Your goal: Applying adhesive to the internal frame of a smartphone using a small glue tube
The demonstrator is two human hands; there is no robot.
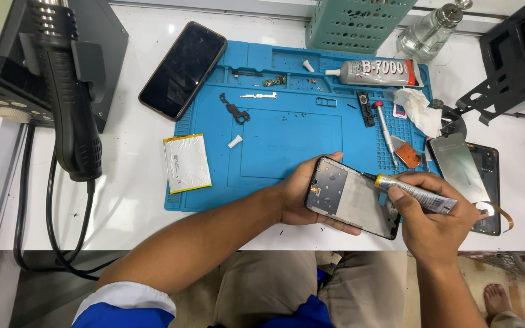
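My left hand grips an opened phone frame from below, tilted over the near edge of the blue work mat. My right hand is closed around a small glue tube, its black tip touching the frame's upper right edge. The frame's inside shows bare grey metal and a dark rim.
On the mat lie a larger glue tube, a red-handled screwdriver, small parts and a white tissue. A battery and a dark phone lie to the left, a hot-air tool far left, a detached screen to the right.
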